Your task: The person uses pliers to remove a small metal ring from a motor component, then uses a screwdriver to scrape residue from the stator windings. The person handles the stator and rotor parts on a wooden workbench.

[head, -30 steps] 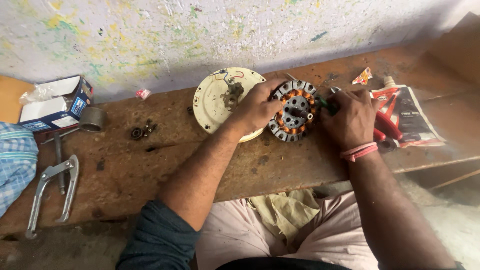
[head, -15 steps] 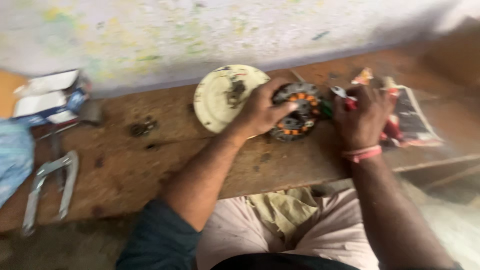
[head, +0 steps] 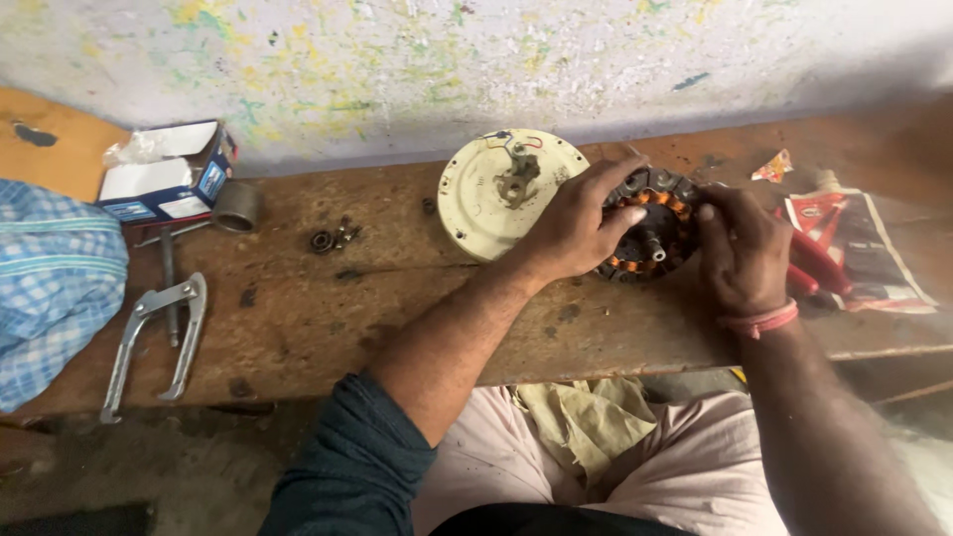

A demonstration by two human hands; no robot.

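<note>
A round dark motor stator point(head: 650, 233) with orange copper windings and a short central shaft lies on the worn wooden bench point(head: 328, 308). My left hand point(head: 576, 223) grips its left side, fingers over the rim. At the stator's right edge, my right hand point(head: 740, 248) has its fingertips on the windings; a red thread is tied round that wrist. Just behind my left hand sits a cream round motor cover point(head: 496, 189) with a metal bracket and thin wires at its centre.
Red-handled pliers point(head: 819, 263) lie on a printed paper point(head: 874, 248) at the right. At the left are a metal puller point(head: 154, 337), a small open box point(head: 164, 174), a metal sleeve point(head: 238, 205), small bearings point(head: 333, 238) and a blue checked cloth point(head: 50, 283).
The view has steadied and shifted right. My right hand has come down from holding a small red-tipped thing above the stator onto the stator's right edge. My left hand stays on it.
</note>
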